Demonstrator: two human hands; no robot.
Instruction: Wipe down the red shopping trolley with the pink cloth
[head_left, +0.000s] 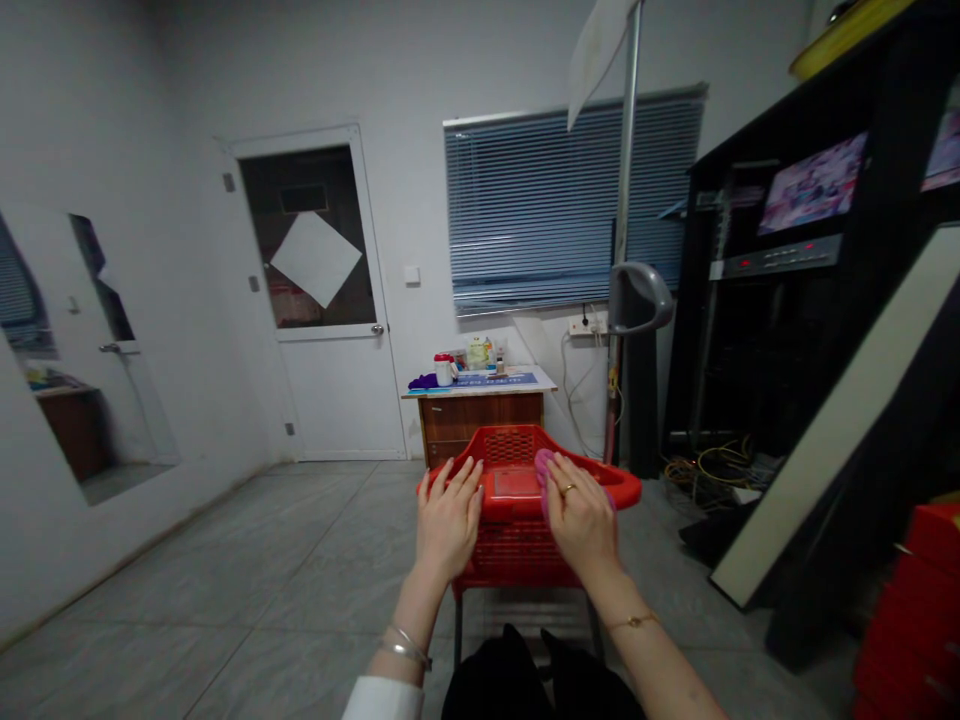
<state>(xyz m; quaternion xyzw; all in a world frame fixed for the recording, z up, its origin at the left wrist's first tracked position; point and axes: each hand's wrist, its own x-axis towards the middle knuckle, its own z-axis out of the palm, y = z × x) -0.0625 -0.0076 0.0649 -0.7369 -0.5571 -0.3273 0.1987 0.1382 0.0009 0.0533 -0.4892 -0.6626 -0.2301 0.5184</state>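
Note:
A red plastic shopping cart (pixel 510 555) stands directly in front of me, its wide handle (pixel 517 485) turned my way. On the left part of that handle rests my left hand (pixel 448 515), fingers stretched out and apart, with silver bangles at the wrist. My right hand (pixel 581 515) is closed over a pink cloth (pixel 545 468) and presses it onto the right part of the handle. Most of the cloth is hidden under the palm and fingers.
Beyond the cart is a wooden cabinet (pixel 480 420) with a red-lidded white jar (pixel 444 370) and a purple cloth (pixel 423 382) on top. A metal pole (pixel 626 200) rises behind it. At right, a pale board (pixel 840 430) leans near tangled cables (pixel 720 465) and red boxes (pixel 911 610).

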